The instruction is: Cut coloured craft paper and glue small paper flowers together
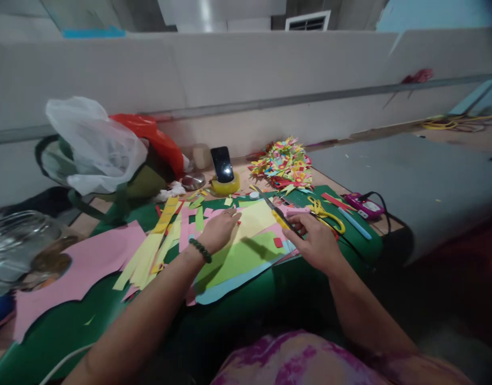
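My right hand [316, 243] is closed around the handles of a pair of scissors [278, 213] with yellow-and-black grips. Their dark blades point up and away to the left, over the paper. My left hand [220, 231], wearing a green bead bracelet, is over the paper stack with its fingers drawn together. At those fingertips shows a small red paper piece [239, 223], mostly covered. Beneath both hands lie a pale yellow sheet [256, 216], a green sheet [230, 264] and a light blue sheet [225, 291]. A red paper square [278, 243] rests on the stack near my right hand.
Yellow paper strips [144, 262] and a cut pink sheet [97, 254] lie left. Behind are a phone [222, 163] on a yellow tape roll [225, 184] and a colourful paper heap [286, 163]. Yellow-handled scissors [328, 216] and a purple device [364, 206] lie right.
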### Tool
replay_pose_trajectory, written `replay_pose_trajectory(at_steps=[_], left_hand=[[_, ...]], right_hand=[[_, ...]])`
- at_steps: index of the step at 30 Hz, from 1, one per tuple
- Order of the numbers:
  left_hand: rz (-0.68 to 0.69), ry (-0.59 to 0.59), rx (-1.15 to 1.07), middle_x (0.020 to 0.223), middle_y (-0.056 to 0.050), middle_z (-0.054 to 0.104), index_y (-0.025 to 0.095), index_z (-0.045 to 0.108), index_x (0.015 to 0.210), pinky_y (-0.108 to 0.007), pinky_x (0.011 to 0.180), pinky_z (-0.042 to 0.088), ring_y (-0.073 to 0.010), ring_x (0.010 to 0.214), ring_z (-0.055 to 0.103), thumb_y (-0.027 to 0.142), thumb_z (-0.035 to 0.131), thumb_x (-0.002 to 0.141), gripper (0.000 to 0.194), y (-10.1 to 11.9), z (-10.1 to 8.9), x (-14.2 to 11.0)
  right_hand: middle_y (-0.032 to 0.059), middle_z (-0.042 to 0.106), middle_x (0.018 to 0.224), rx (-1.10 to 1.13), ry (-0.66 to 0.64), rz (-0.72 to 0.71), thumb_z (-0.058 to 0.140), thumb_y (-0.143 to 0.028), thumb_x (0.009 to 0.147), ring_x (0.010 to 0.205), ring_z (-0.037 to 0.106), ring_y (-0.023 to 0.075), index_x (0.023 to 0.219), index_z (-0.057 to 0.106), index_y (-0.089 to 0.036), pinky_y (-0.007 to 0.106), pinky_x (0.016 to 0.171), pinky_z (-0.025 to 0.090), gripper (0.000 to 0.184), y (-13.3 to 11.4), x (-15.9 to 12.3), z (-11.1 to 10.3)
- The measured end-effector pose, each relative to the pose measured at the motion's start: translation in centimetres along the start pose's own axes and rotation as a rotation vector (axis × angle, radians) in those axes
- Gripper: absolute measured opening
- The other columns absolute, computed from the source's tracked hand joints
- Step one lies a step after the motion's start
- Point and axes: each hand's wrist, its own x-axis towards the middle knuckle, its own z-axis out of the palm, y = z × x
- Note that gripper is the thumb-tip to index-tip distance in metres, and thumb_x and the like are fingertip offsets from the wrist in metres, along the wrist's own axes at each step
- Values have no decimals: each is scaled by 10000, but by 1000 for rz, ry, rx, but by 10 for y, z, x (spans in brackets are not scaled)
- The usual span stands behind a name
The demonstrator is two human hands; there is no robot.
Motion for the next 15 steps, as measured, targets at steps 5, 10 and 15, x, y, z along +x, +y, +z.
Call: replay_pose_trajectory(at_steps=[5,10,15], left_hand=[[4,-92,53,946,-215,691,34,668,948,-356,766,526,-268,890,678,-7,408,805,299,22,18,25],[-2,-66,75,891,-212,694,50,692,867,-372,732,525,-298,884,679,-8,425,786,285,24,-2,24],[103,-33,-61,904,-125,705,137,694,929,-326,711,511,-240,855,670,35,430,821,303,65,-18,14]], right_hand=[[53,656,796,28,20,10,578,-419,795,649,577,167,849,641,-181,283,599,444,252,13,-8,-13],[37,629,742,55,-1,18,590,-414,788,626,550,156,848,647,-182,278,585,432,247,25,-8,-21],[35,616,751,148,54,7,591,-407,798,598,526,142,874,648,-176,272,573,434,250,32,-10,-26]])
